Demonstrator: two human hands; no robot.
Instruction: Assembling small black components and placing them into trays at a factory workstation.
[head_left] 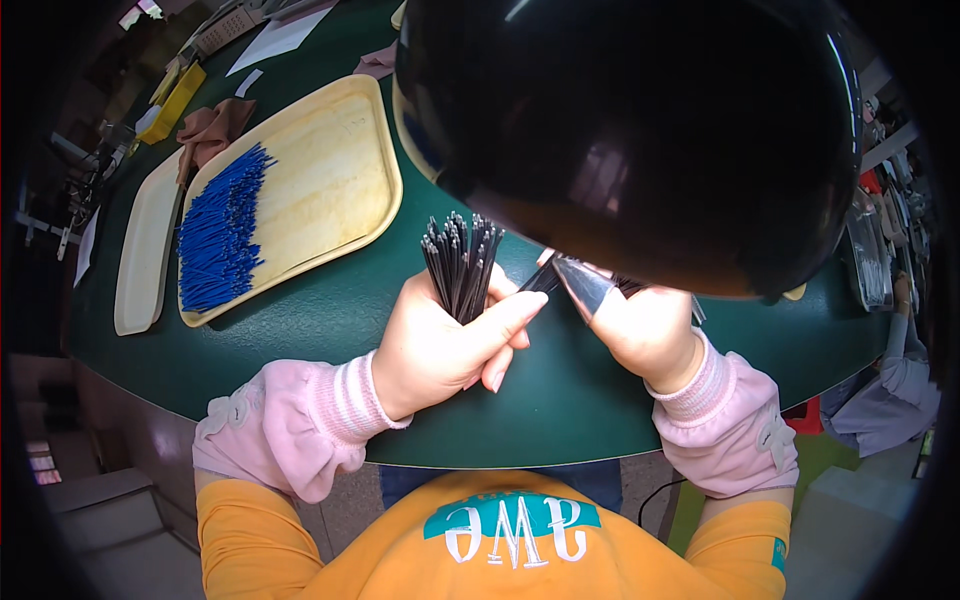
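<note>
A bundle (463, 270) is held in the left hand (432, 335); left of it, wires (222, 240) are laid in a tray (330, 175) on the table (310, 325).

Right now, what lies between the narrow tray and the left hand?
In the head view, a larger tray with blue strands, then green tabletop beside the left hand.

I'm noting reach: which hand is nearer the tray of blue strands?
Left. The left hand grips black strands below and right of the tray in the picture. The right hand is farther right, partly hidden by the dark dome.
</note>
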